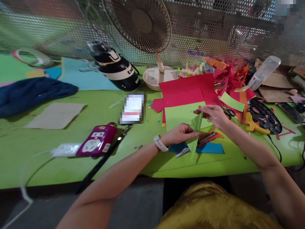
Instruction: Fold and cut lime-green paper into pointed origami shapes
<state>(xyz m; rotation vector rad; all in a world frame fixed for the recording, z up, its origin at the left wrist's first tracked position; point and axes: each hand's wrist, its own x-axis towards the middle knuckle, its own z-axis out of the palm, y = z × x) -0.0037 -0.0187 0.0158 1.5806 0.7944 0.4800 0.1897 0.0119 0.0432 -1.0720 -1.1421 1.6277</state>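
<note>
Both hands hold one folded piece of light green paper (196,123) above the table. My left hand (182,133), with a white wristband, pinches its lower middle between thumb and fingers. At the paper's upper end, my right hand (213,115) is closed on the edge. A pointed fold spreads to the left, and a narrow strip hangs down below the left hand. Beneath the hands lie a flat light green sheet (173,116), an orange box cutter (209,138), a blue paper strip (212,148) and a small grey piece (182,152) I cannot identify.
Red sheets (186,89) lie behind, near a heap of folded red and orange paper (228,73). Scissors (228,112), a yellow glue gun (256,124) and a black tray (264,116) are right. Left are a phone (132,108), purple wallet-like pouch (97,140), bottle (116,68) and fan (160,76).
</note>
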